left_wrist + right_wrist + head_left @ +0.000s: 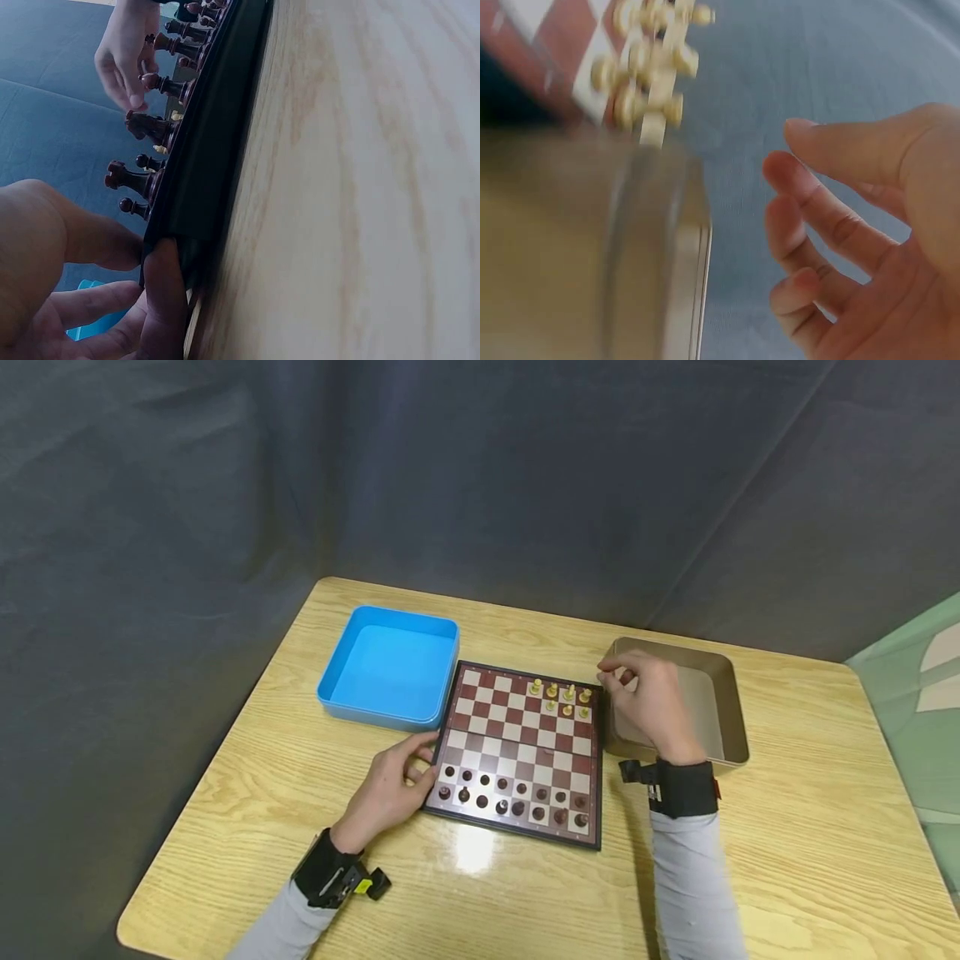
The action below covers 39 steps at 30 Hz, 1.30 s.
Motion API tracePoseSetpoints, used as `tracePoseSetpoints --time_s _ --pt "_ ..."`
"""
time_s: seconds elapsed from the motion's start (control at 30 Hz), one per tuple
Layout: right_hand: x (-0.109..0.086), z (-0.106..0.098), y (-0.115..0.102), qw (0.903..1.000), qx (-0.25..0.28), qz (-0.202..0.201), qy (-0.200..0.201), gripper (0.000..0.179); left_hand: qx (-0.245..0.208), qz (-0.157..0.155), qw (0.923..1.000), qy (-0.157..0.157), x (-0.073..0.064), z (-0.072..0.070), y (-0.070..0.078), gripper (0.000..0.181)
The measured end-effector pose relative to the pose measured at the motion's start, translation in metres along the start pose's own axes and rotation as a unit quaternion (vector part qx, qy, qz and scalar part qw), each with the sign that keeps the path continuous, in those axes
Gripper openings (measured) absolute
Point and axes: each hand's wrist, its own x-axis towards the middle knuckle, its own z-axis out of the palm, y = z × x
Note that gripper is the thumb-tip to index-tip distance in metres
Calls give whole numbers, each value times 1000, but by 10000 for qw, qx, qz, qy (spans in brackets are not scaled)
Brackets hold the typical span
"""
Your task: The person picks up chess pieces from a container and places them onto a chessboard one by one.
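While near the tan box (712, 702), right fingers (844, 229) loosely bent, left fingers (161, 292) pinching chessboard (517, 747).

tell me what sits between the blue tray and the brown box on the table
The chessboard lies between the blue tray and the brown box, with dark pieces and pale pieces standing on it; the head view shows this.

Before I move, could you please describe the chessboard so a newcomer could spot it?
On the wooden table stand a blue box and a brown box. The chessboard lies between them, touched by the left hand. Unlike either box, it's flat and checkered.
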Motion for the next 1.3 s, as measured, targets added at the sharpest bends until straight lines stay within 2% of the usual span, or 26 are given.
tracePoseSetpoints --time_s 0.2,0.57,0.83,1.13,1.3 --pt "-8 -21 12 9991 -236 227 263 14 -8 31 10000 10 0 -1 1 56" --pt "-23 -42 34 9904 -610 1231 -147 19 -33 -55 10000 5 0 -1 1 56" --pt "-32 -45 47 9809 -745 1704 -568 19 -22 -31 10000 -2 0 -1 2 57" --pt "-36 -43 55 9645 -937 2318 -853 20 13 -26 10000 -12 1 0 1 57" --pt "-37 -42 59 9602 -1009 2428 -944 19 44 -71 10000 -33 1 0 2 56"
